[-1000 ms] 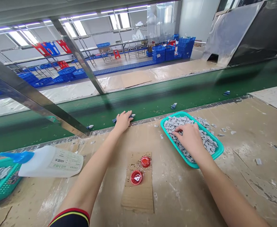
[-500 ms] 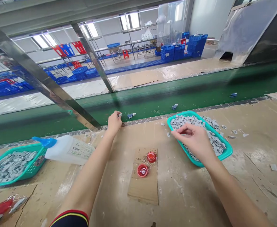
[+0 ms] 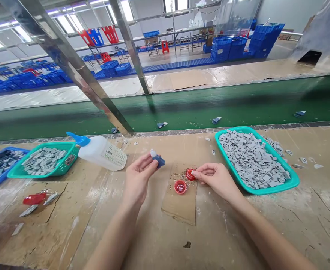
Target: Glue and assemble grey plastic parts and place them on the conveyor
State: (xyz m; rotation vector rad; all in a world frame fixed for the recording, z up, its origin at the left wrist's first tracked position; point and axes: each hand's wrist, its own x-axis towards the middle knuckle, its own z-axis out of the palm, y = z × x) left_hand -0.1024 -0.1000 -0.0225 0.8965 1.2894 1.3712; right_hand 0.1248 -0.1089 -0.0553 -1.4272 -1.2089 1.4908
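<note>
My left hand (image 3: 139, 176) is raised over the table, shut on a small blue-and-grey plastic part (image 3: 158, 160) held at the fingertips. My right hand (image 3: 217, 179) has its fingers pinched together at the rim of a red cap (image 3: 190, 174). Whether a small piece sits between those fingertips is hidden. A second red cap (image 3: 180, 187) stands close by on a cardboard sheet (image 3: 182, 208) scattered with fine granules. To the right lies a teal tray (image 3: 266, 183) heaped with grey plastic pieces. A glue bottle (image 3: 101, 152) with a blue nozzle lies left of my left hand.
A green conveyor belt (image 3: 182, 112) runs behind the table carrying several blue parts. A steel frame post (image 3: 97, 97) rises at its edge. A teal basket (image 3: 42, 159) and a blue tray (image 3: 2, 165) hold more parts at left. Loose grey pieces lie around the teal tray.
My left hand has come back from the belt edge, holding the part up. My right hand has moved from the tray to the red cap. The view has tilted and shifted.
</note>
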